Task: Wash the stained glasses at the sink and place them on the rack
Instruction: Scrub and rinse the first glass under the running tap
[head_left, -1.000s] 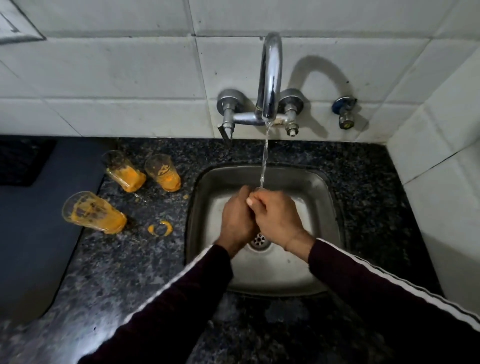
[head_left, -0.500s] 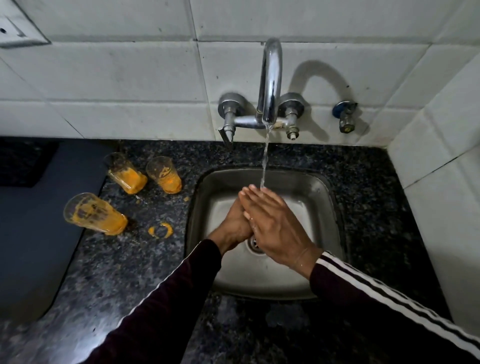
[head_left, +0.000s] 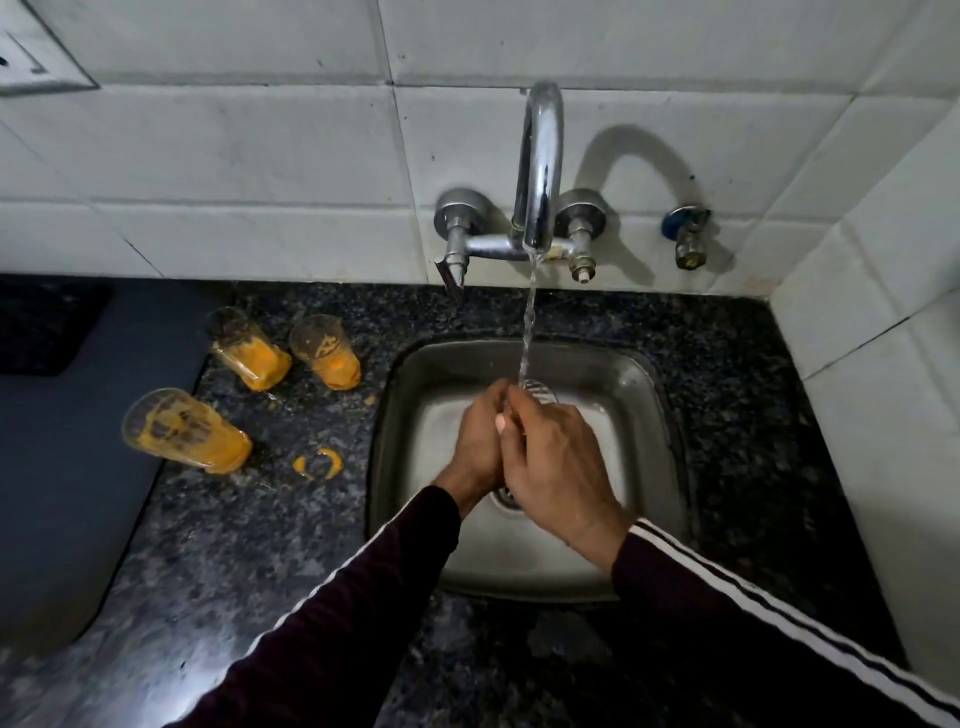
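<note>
A clear glass (head_left: 541, 391) shows only its rim above my fingers, right under the running water from the faucet (head_left: 540, 171). My left hand (head_left: 480, 447) and my right hand (head_left: 561, 467) are wrapped together round it over the steel sink (head_left: 400, 384); most of the glass is hidden by them. Three glasses smeared with orange residue lie on the dark granite counter left of the sink: one near the wall (head_left: 249, 356), one beside it (head_left: 327, 353), and one closer to me (head_left: 187, 431).
An orange ring stain (head_left: 317, 464) marks the counter near the sink's left edge. A dark grey surface (head_left: 62, 467) and a black mat (head_left: 41, 327) lie at the far left. A small valve (head_left: 687, 239) sticks out of the tiled wall right of the faucet.
My right hand's fingers, straight over the left hand half a second ago, have curled again. The glass rim now shows under the stream. The glasses on the counter have not moved.
</note>
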